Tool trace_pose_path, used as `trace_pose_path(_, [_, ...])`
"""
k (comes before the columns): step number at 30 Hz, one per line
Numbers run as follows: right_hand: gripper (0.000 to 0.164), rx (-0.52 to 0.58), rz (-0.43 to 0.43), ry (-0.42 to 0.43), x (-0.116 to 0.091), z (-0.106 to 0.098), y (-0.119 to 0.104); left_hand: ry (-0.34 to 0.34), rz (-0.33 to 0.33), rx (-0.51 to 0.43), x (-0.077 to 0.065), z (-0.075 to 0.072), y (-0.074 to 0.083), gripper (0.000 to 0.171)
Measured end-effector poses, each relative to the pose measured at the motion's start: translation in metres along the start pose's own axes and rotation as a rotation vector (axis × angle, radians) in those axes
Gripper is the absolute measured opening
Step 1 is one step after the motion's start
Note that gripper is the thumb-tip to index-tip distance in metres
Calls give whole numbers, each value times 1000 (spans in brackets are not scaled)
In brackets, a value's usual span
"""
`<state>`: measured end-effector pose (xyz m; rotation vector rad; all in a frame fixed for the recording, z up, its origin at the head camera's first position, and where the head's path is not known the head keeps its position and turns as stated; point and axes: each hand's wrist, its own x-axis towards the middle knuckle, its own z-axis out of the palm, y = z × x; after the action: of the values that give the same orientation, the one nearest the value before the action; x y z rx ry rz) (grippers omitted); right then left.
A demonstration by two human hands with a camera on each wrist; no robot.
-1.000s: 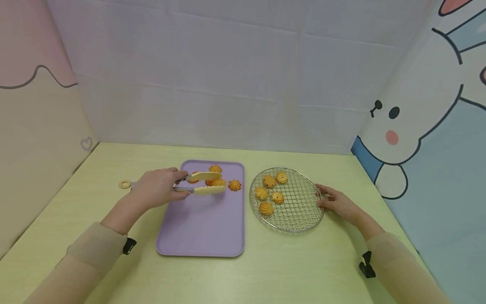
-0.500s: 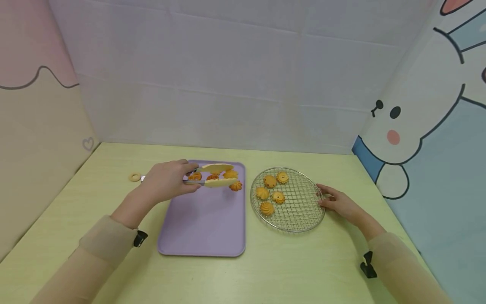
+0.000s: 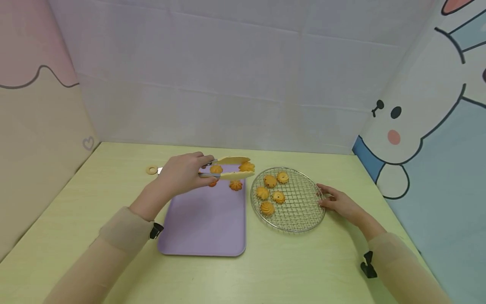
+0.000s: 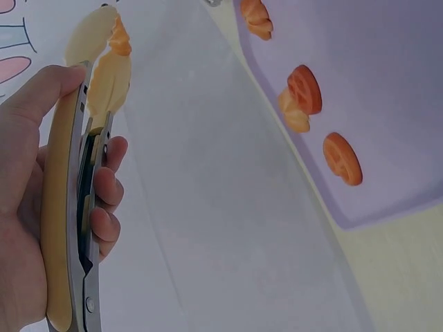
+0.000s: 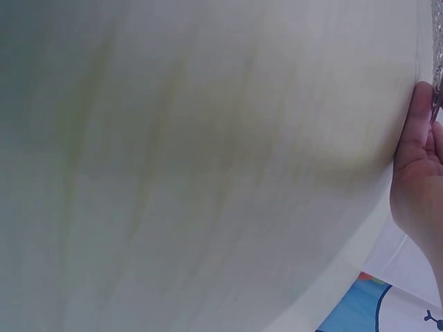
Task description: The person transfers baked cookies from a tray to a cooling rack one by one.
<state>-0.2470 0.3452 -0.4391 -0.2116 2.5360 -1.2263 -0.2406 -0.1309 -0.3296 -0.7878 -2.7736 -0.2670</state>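
My left hand (image 3: 180,175) grips a pair of tongs (image 3: 232,175) with cream-coloured tips. A golden piped cookie (image 3: 247,167) is held between the tips, above the far right corner of the purple tray (image 3: 205,228). In the left wrist view that cookie (image 4: 120,36) shows partly behind a tip. Several cookies lie on the tray, among them a flower-shaped one (image 3: 236,185); the tongs and hand hide some in the head view. My right hand (image 3: 339,204) holds the right rim of a round wire rack (image 3: 301,207), thumb and fingers at the edge.
Several cookies, such as a swirled one (image 3: 267,208), sit on the rack's left half. Tray and rack stand side by side on a pale yellow table (image 3: 281,270), with a narrow gap between. A white sheet (image 3: 228,84) rises behind the table, and printed walls flank it.
My left hand has lifted the tongs with the cookie off the tray and moved right and away, toward the rack. My right hand stays at the rim.
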Motion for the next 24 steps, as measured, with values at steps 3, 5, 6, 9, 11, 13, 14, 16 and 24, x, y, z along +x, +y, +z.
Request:
trace_pose_path(3, [69, -3, 6, -2, -1, 0, -1, 1, 5, -6, 5, 3, 6, 48])
trace_pose_path(5, [69, -6, 8, -2, -1, 1, -1, -7, 3, -5, 9, 4, 11, 48])
trace_pose_path(6, [69, -6, 9, -2, -1, 1, -1, -17, -1, -7, 10, 5, 14, 48])
trace_pose_path(9, [69, -2, 11, -2, -1, 1, -1, -43, -12, -9, 15, 9, 22, 49])
trace_pose_path(11, [69, -5, 11, -2, -1, 1, -1, -57, -9, -14, 18, 13, 26, 51])
trace_pose_path(13, [69, -7, 7, -3, -1, 1, -1, -58, 3, -15, 20, 17, 30, 52])
trace_pose_path(14, [69, -5, 4, -2, 0, 2, -1, -56, 11, -12, 22, 19, 32, 54])
trace_pose_path(16, [68, 1, -3, -2, 0, 2, 1, -54, 30, -19, 25, 24, 36, 56])
trace_pose_path(24, [67, 34, -31, -1, 0, 1, 4, -33, 68, -19, 39, 41, 53, 53])
